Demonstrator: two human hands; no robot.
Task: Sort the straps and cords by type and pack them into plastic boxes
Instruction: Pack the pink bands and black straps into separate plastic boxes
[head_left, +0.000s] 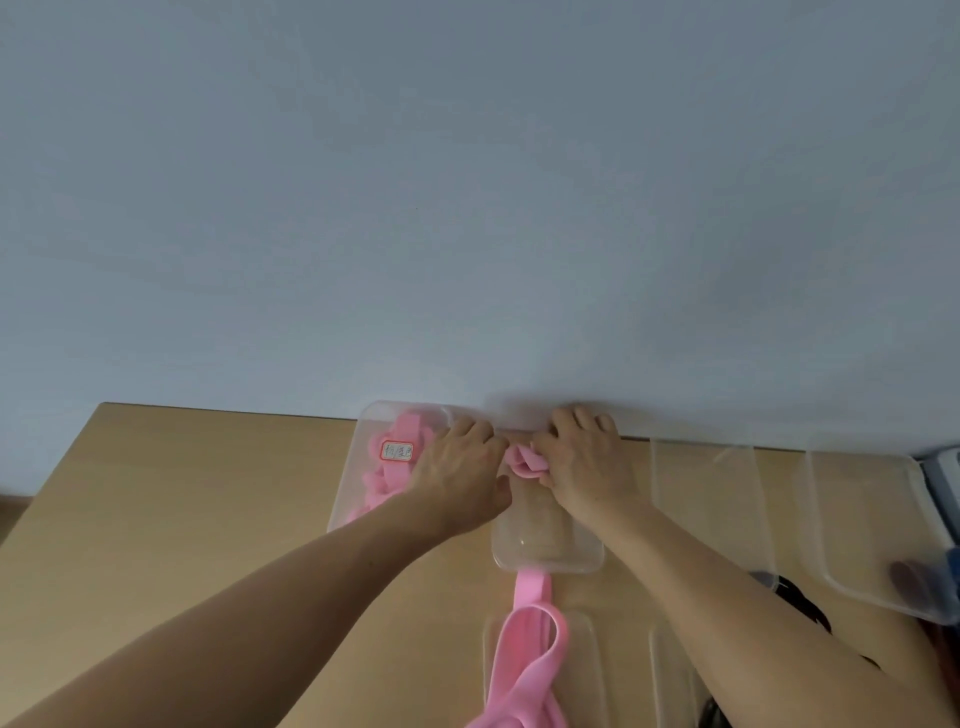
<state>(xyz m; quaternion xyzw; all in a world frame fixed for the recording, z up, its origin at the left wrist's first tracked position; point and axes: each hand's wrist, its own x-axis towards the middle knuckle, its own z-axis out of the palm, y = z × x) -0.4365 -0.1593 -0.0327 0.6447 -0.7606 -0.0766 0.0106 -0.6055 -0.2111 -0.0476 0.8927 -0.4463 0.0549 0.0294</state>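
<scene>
A plain pale grey-blue wall (467, 182) rises behind a light wooden table (182, 493), seemingly pushed against it.

- A middle box (550, 553) is set on the table (208, 519), near the wall (467, 208) behind it.
- A left box (345, 499), filled with bundled straps (376, 493), is placed just beside it.
- Two right boxes (701, 499) are lined up on the other side.
- A folded strap (524, 464) is gripped over the middle box's far end, between the left hand (457, 473) and the right hand (582, 457).
- A strap length (530, 623) is draped from the near rim, over a flat lid (592, 670) in front.
</scene>
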